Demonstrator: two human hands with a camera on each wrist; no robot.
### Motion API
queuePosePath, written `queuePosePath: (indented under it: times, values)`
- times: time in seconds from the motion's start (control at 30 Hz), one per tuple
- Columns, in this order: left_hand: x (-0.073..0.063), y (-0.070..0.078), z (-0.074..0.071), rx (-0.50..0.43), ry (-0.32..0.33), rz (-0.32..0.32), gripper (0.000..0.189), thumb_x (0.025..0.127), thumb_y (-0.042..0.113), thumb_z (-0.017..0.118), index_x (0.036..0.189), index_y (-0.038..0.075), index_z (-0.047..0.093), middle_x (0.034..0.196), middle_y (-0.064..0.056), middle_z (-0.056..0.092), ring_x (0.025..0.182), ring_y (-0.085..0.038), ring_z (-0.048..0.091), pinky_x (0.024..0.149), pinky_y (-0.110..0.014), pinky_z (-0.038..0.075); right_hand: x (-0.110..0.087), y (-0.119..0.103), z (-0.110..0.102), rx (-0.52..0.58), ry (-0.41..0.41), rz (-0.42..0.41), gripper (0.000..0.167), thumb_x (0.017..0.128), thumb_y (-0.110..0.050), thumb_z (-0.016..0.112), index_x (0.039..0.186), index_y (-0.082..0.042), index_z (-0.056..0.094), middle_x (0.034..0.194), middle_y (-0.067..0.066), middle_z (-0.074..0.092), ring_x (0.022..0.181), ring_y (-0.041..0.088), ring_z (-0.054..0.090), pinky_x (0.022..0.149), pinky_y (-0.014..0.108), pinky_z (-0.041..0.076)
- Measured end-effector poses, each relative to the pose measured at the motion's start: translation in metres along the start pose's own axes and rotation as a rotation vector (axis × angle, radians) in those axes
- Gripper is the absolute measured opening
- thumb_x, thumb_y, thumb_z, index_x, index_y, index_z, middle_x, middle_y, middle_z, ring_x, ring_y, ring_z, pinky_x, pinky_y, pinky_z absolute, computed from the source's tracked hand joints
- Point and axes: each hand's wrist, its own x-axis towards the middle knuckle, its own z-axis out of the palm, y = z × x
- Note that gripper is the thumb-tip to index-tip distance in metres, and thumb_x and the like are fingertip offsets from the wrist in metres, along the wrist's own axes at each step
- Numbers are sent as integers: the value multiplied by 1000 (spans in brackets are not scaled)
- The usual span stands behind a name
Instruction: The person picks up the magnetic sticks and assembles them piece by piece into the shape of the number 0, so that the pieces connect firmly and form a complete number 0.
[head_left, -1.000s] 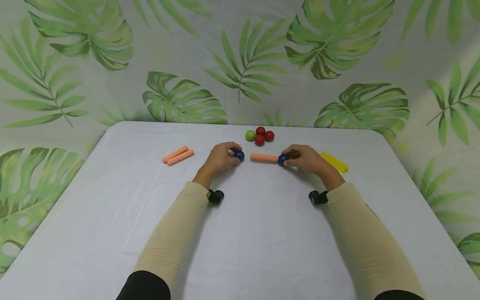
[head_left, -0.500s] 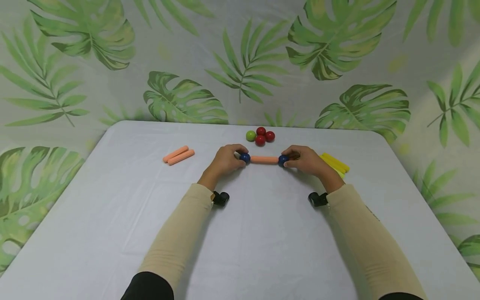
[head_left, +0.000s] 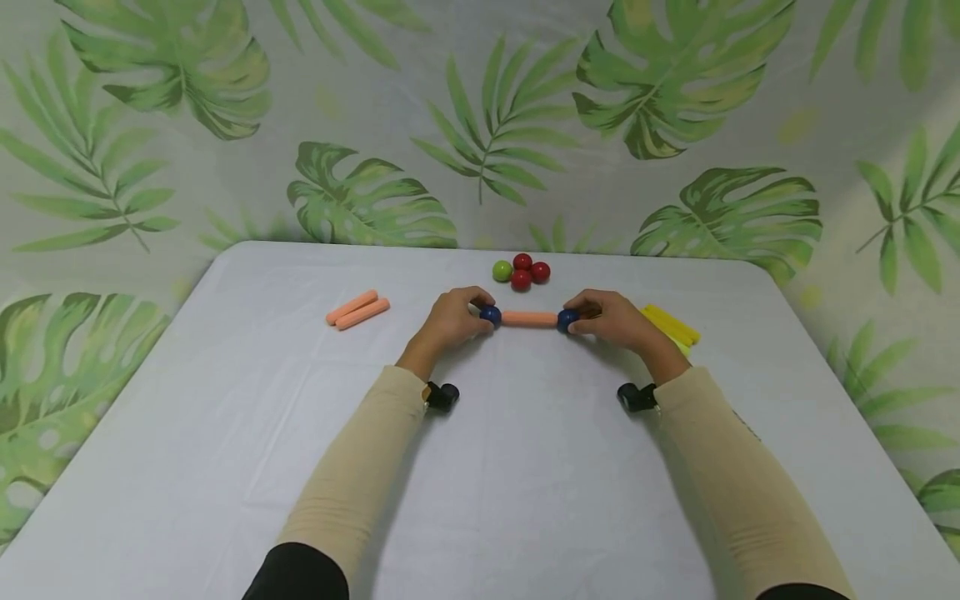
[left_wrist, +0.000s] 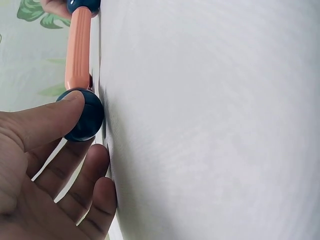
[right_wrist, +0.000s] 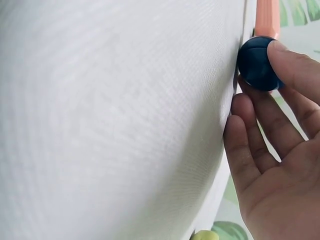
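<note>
An orange ribbed rod lies crosswise between two dark blue balls, its ends meeting both. My left hand pinches the left blue ball between thumb and fingers. On the other side, my right hand pinches the right blue ball the same way. In the left wrist view the rod's grooves show, with the far ball at the top edge. Both hands are low at the white cloth.
Several balls, red ones and a green one, sit behind the rod. Two orange rods lie to the left. Yellow rods lie beside my right wrist. The white table backs onto a leaf-patterned cloth.
My left hand has moved right with its blue ball, bringing it from apart to against the rod's left end. The right hand has stayed in place, holding its ball.
</note>
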Motion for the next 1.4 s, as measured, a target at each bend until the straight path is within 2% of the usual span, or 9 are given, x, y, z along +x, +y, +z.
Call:
queuePosePath:
  times: [0.2, 0.4, 0.57, 0.77, 1.13, 1.4]
  values:
    - [1, -1, 1, -13, -37, -14, 39, 87, 18, 75, 124, 15, 63, 127, -6, 64, 103, -22, 59, 92, -36, 48, -1, 1, 0, -25, 7, 11, 34, 95, -16, 65, 129, -10, 60, 134, 17, 60, 123, 33, 56, 108, 51, 44]
    - [1, -5, -2, -18, -98, -26, 39, 90, 21, 72, 127, 15, 61, 129, -6, 62, 109, -22, 60, 88, -33, 51, 0, 1, 1, -37, -2, 3, 36, 96, -15, 64, 131, -9, 58, 136, 18, 59, 123, 33, 55, 108, 51, 44]
    - [2, -6, -4, -20, -124, -15, 39, 93, 22, 67, 130, 15, 60, 132, -6, 62, 114, -24, 60, 89, -34, 52, -1, 0, 1, -37, 0, -2, 36, 96, -14, 64, 131, -8, 58, 135, 18, 59, 124, 33, 56, 108, 51, 44]
    - [2, -7, -5, -27, -119, 2, 37, 92, 20, 68, 128, 15, 61, 131, -8, 63, 115, -27, 61, 92, -37, 53, -1, 0, 1, -32, 0, 5, 36, 96, -14, 64, 131, -8, 58, 136, 18, 59, 123, 33, 56, 108, 51, 44]
    - [1, -6, -6, -46, -117, -5, 37, 92, 19, 69, 127, 15, 62, 132, -8, 63, 115, -27, 61, 96, -39, 50, 1, 0, 2, -38, 1, 17, 36, 95, -14, 65, 131, -9, 58, 134, 18, 59, 120, 32, 56, 107, 50, 45]
    - [0, -7, -6, -49, -126, -2, 37, 92, 18, 68, 128, 15, 61, 132, -8, 62, 116, -26, 60, 94, -38, 52, 1, 0, 1, -25, -6, 16, 35, 95, -14, 65, 130, -9, 59, 134, 18, 60, 121, 32, 56, 106, 50, 45]
